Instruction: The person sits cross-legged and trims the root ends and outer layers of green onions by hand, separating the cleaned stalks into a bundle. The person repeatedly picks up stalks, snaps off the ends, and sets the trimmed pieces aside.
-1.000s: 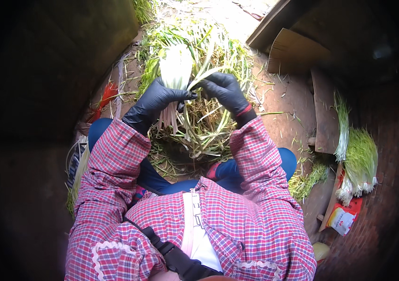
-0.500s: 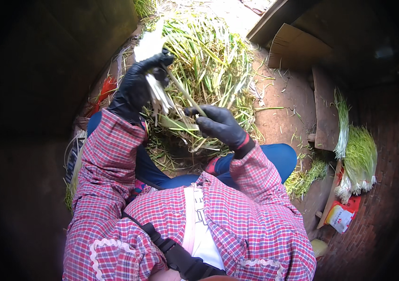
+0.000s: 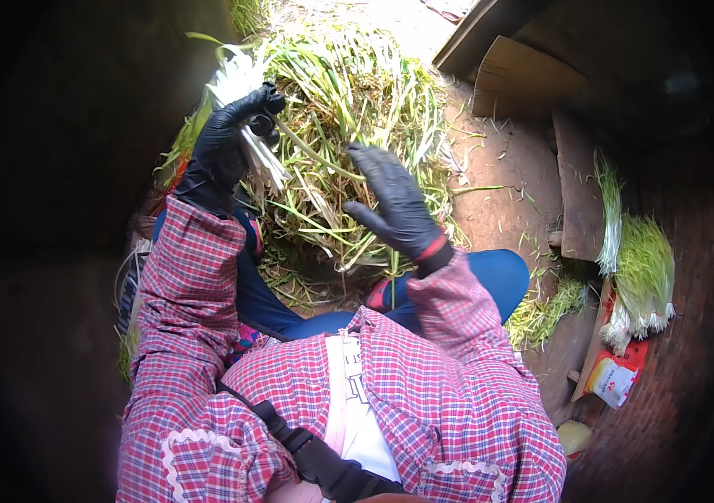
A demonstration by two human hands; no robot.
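Observation:
My left hand [image 3: 221, 147], in a black glove, is closed around a bunch of long white-stemmed, green-leaved stalks, perhaps chives [image 3: 238, 77]; their white ends stick out below the fist. A single pale stalk [image 3: 306, 144] slants from that hand's fingertips toward my right hand. My right hand [image 3: 394, 201], also black-gloved, is open above the heap, fingers stretched out and thumb apart. I cannot tell whether the stalk's end touches it. Under both hands lies a big heap of loose green and yellowed leaves [image 3: 348, 92].
Bundles of cleaned stalks [image 3: 643, 277] lie at the right by a wooden board [image 3: 581, 197]. A red and white packet [image 3: 614, 379] is below them. A bent cardboard sheet [image 3: 520, 80] stands far right. Leaf scraps [image 3: 550, 310] lie beside my right knee [image 3: 499, 285].
My right hand has let go of the single stalk and opened, its fingers now stretched upward. My left hand has shifted slightly left with the bunch.

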